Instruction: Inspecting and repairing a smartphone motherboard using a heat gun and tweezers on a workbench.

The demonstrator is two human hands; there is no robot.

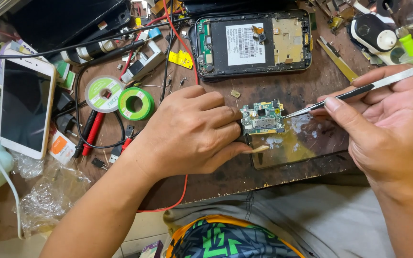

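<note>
Near the worktop's front edge, the left hand pinches a small circuit board by its left edge on a glass plate. The right hand grips tweezers, tips touching the board's right edge. The board looks light, stiff and fragile; best held by its edges.

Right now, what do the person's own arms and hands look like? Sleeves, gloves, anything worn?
Both are bare: no gloves, sleeves, rings, watch or bands visible on the left hand or the right hand. Forearms are uncovered to the frame edge. The left thumbnail is grown long. No markings or tattoos show.
</note>
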